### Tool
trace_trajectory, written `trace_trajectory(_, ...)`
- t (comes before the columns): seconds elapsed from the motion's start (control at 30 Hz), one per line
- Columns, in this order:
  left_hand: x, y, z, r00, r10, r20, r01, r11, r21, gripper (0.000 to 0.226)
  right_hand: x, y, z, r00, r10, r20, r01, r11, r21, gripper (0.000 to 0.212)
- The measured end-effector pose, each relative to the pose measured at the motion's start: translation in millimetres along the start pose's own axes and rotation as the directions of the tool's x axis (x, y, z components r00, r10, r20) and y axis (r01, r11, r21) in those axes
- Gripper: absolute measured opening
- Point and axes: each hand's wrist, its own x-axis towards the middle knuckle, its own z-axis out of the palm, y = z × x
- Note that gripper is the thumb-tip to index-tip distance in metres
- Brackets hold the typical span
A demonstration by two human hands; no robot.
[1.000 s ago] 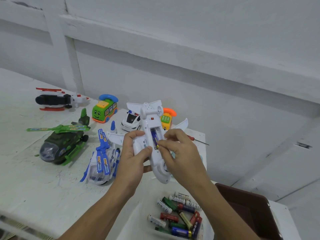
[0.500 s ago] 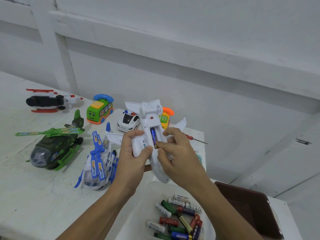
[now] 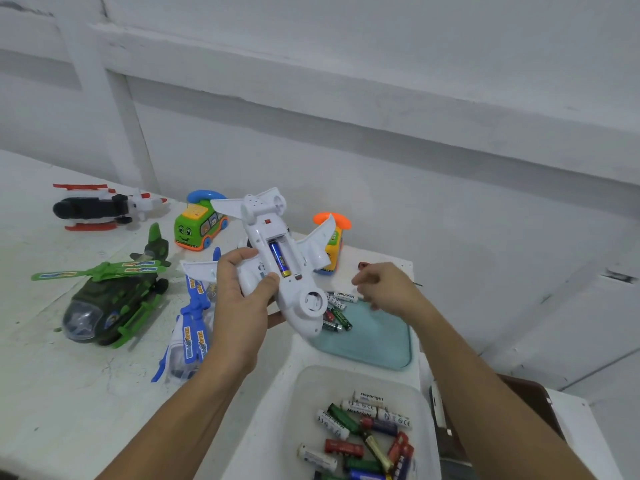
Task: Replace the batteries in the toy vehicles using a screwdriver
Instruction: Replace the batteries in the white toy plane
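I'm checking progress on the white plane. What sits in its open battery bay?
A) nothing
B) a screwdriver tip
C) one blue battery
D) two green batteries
C: one blue battery lies in the open bay of the plane, which the left hand grips; the slot beside it looks empty.
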Motion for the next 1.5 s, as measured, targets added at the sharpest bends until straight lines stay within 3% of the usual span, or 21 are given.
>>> trace_trajectory(0.1, 0, 0, 2, 1.0, -0.008, 0.003, 0.008, 1.0, 0.001, 0.031, 9, 14, 19, 0.998, -0.063, -0.012, 0.056, 0.951, -0.305, 0.03)
trace_trajectory(0.2, 0, 0, 4, 1.0, -0.022, 0.018, 0.022, 1.0, 0.011, 0.031, 15, 23, 35, 0.997, -0.073, -0.031, 0.054, 0.914, -0.403, 0.033)
trace_trajectory(0.33, 0, -2, 6, 0.999, -0.034, 0.035, 0.034, 0.999, 0.017, 0.03, 16, 28, 39, 0.99, -0.114, -0.086, 0.067, 0.903, -0.424, 0.018)
trace_trajectory(0.4, 0, -3, 6, 0.998, -0.042, 0.045, 0.041, 0.999, 0.016, 0.031, 13, 28, 31, 0.991, -0.085, -0.106, 0.051, 0.957, -0.284, 0.013)
trace_trajectory(0.47, 1, -5, 6, 0.997, -0.044, 0.059, 0.043, 0.999, 0.021, 0.031, 8, 25, 18, 0.996, 0.015, -0.089, -0.015, 1.0, 0.004, 0.01)
trace_trajectory(0.53, 1, -7, 6, 0.997, -0.043, 0.071, 0.041, 0.999, 0.026, 0.031, 2, 17, 2, 0.995, 0.102, -0.014, -0.089, 0.92, 0.382, 0.011)
trace_trajectory(0.6, 0, -9, 7, 0.996, -0.042, 0.08, 0.04, 0.999, 0.029, 0.031, -5, 6, -13, 0.993, 0.118, 0.03, -0.111, 0.781, 0.614, 0.012)
trace_trajectory(0.67, -1, -10, 9, 0.995, -0.046, 0.094, 0.043, 0.999, 0.028, 0.032, -13, -7, -27, 0.993, 0.116, 0.014, -0.092, 0.698, 0.71, 0.015)
trace_trajectory(0.77, -1, -11, 11, 0.993, -0.05, 0.106, 0.048, 0.999, 0.027, 0.033, -26, -28, -42, 0.995, 0.069, -0.072, 0.008, 0.666, 0.746, 0.021)
trace_trajectory(0.93, -5, -10, 13, 0.99, -0.055, 0.132, 0.052, 0.998, 0.025, 0.032, -48, -61, -42, 0.976, -0.107, -0.191, 0.209, 0.716, 0.666, 0.013)
trace_trajectory(1.1, -9, -7, 16, 0.989, -0.051, 0.141, 0.05, 0.999, 0.01, 0.032, -60, -84, -13, 0.934, -0.281, -0.221, 0.354, 0.818, 0.454, 0.01)
trace_trajectory(1.3, -10, -3, 17, 0.989, -0.057, 0.139, 0.058, 0.998, -0.005, 0.038, -66, -96, 17, 0.875, -0.367, -0.316, 0.441, 0.874, 0.203, 0.008)
trace_trajectory(1.5, -12, -1, 16, 0.987, -0.034, 0.158, 0.036, 0.999, -0.011, 0.04, -71, -100, 27, 0.856, -0.436, -0.278, 0.456, 0.89, 0.007, 0.002)
